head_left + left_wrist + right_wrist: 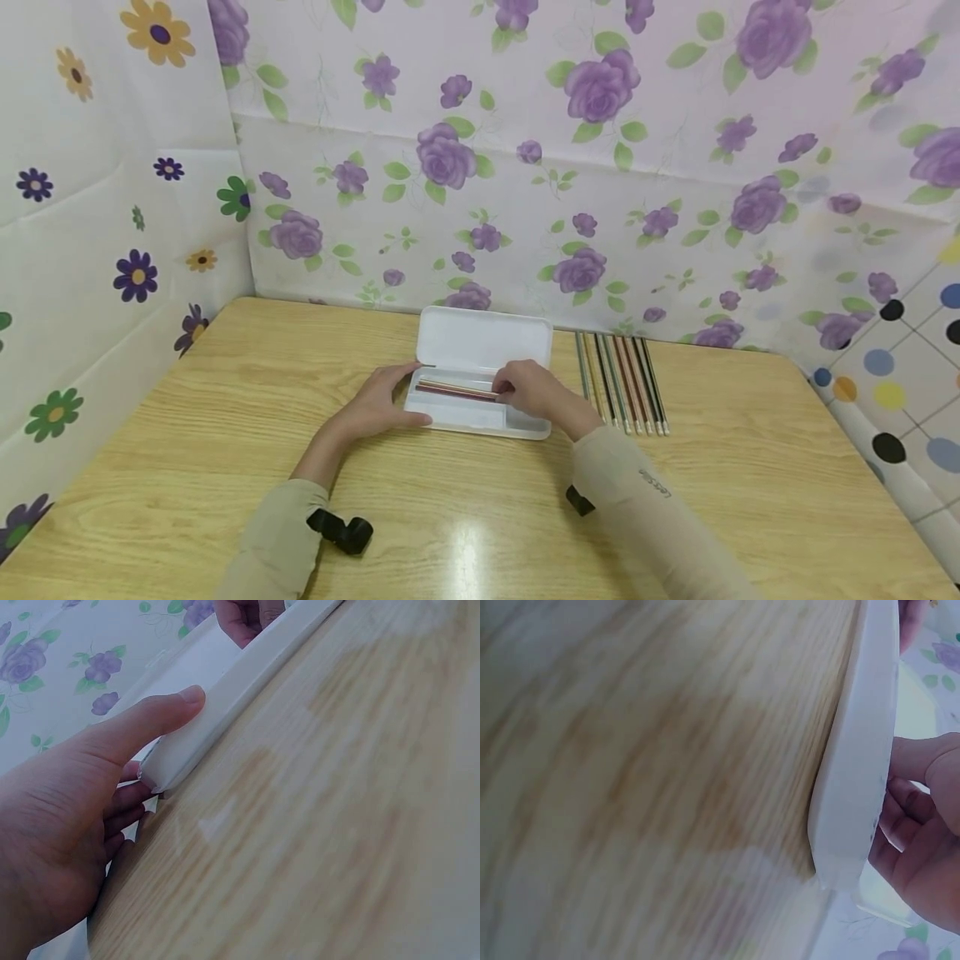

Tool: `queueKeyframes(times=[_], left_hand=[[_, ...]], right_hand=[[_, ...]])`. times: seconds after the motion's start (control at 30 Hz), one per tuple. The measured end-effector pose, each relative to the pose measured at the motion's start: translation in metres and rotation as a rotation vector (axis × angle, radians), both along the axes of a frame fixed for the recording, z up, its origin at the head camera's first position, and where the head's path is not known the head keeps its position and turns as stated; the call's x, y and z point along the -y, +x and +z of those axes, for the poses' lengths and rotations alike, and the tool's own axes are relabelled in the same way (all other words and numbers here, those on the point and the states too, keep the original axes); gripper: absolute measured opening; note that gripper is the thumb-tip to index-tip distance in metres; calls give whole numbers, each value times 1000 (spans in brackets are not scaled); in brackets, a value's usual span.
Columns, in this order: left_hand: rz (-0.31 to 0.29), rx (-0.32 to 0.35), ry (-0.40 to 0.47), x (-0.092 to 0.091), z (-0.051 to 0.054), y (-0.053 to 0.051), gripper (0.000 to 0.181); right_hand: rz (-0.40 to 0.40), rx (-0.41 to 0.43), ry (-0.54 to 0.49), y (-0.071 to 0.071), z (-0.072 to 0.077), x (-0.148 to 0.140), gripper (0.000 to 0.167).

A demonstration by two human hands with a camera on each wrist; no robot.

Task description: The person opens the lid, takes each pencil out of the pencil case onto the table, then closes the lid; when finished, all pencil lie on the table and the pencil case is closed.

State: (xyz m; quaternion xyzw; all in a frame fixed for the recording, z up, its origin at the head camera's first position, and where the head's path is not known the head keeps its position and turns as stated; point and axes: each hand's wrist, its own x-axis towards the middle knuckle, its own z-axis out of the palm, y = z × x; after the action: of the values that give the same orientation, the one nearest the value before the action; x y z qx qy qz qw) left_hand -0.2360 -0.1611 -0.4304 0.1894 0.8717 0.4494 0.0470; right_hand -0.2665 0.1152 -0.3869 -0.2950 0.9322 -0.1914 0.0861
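An opened white pencil case (pixel 455 417) lies on the table, its lid (pixel 483 337) tipped back toward the wall. Several pencils (pixel 457 390), dark red and pale, lie lengthwise in its back compartment. My left hand (pixel 375 404) holds the case's left end, the thumb along the front wall and the fingers round the far corner. Over the case's right half, my right hand (pixel 531 389) has curled fingers at the right ends of the pencils and pinches them. In the right wrist view the case wall (pixel 855 765) hides those fingertips.
To the right of the case, several pencils (pixel 624 383) lie side by side in a row, their eraser ends toward me. Behind the table (pixel 450 517) hangs a flowered cloth (pixel 510 192). Black wrist cameras (pixel 345 533) sit on both sleeves.
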Motion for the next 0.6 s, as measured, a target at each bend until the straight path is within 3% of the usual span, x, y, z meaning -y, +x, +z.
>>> queueKeyframes(times=[0.3,0.6], left_hand=[[14,15,-23,0,1,1,93],[17,7,-23,0,-1,0,93]], right_hand=[[23,-63,-102,0,8,-7,9],[-54,-73,-166,1,19,-11,12]])
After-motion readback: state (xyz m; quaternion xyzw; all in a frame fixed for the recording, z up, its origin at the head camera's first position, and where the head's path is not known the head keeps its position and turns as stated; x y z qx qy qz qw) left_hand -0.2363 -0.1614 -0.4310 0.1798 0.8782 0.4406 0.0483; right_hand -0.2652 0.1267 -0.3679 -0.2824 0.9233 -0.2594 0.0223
